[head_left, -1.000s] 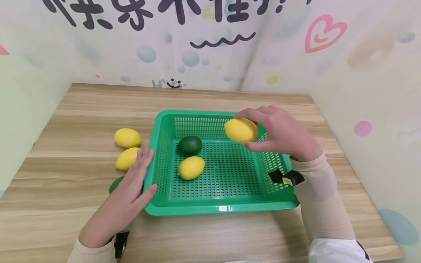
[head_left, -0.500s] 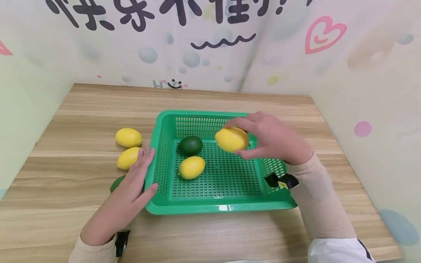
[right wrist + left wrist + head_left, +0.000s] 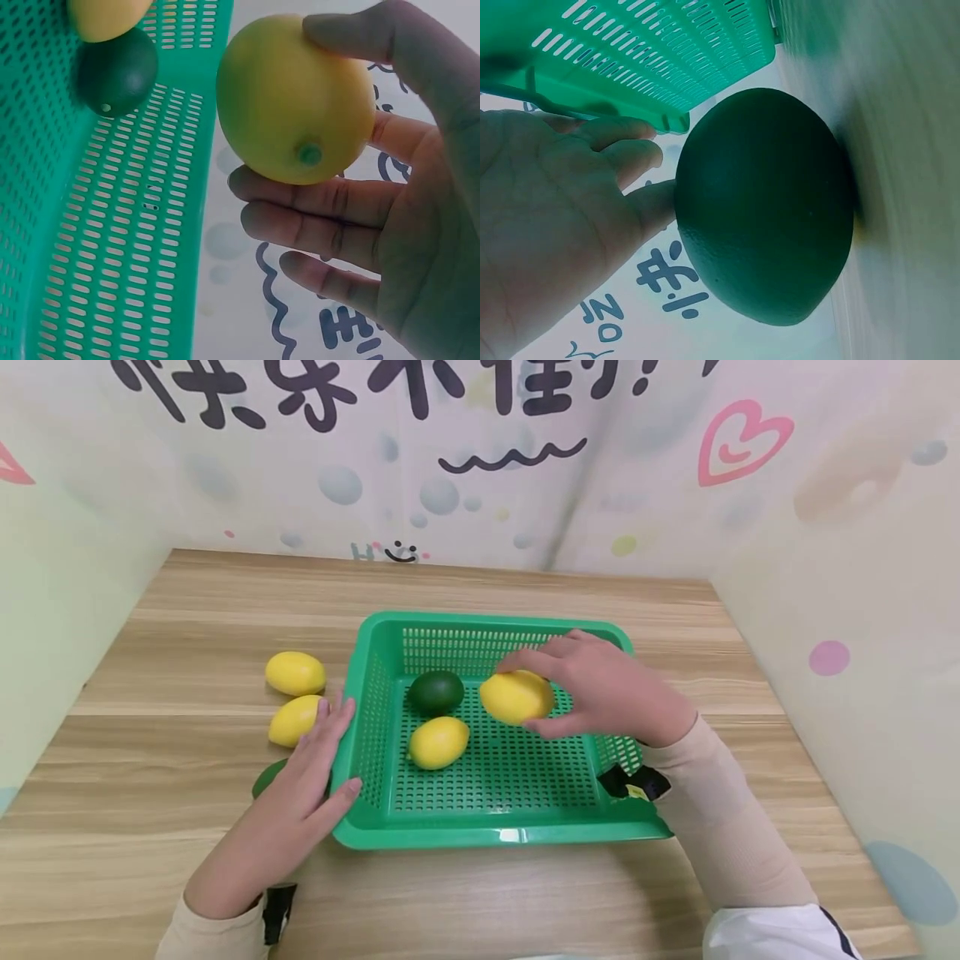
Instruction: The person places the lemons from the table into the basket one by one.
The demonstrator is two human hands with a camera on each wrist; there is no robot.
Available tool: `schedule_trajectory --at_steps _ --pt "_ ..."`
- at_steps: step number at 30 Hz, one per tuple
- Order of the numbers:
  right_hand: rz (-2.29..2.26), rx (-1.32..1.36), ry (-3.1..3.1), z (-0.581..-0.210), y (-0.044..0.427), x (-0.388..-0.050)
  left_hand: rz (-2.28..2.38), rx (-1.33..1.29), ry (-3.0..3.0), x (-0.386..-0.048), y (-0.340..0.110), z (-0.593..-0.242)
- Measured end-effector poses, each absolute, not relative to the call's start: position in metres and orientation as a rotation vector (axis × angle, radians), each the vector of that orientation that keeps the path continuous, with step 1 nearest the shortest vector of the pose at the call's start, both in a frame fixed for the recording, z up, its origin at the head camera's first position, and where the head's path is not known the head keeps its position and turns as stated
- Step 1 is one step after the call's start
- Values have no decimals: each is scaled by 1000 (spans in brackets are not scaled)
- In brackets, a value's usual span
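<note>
Right hand [image 3: 600, 693] pinches a lemon [image 3: 516, 697] over the green basket [image 3: 510, 837]; left hand [image 3: 303, 777], fingers straight, touches the basket's left rim. Risk: smooth round skin could slip the pinch, or a high release might roll it into the second lemon [image 3: 438, 743] and dark green fruit [image 3: 437, 692]. Held lemon: yellow, oval (greenish nub, right wrist view).

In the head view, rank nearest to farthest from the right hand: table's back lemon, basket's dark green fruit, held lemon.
1. Held lemon: in the right hand.
2. Dark green fruit: inside the basket, left side.
3. Back lemon: on the table, left of the basket.
</note>
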State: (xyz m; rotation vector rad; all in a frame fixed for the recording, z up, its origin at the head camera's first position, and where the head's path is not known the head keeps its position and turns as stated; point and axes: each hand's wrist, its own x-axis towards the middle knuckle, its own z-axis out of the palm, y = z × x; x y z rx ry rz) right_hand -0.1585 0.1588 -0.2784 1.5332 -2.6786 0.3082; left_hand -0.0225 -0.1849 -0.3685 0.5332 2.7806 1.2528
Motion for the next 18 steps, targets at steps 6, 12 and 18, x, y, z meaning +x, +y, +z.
schedule_trajectory --at_steps 6,12,18 --pt "319 1570 -2662 -281 155 -156 1256 520 2768 -23 -185 -368" --pt "299 1649 -2657 -289 148 -155 1265 521 2763 -23 -185 -367" --pt "307 1705 -2654 -293 145 -153 1263 519 2763 -22 -185 -367"
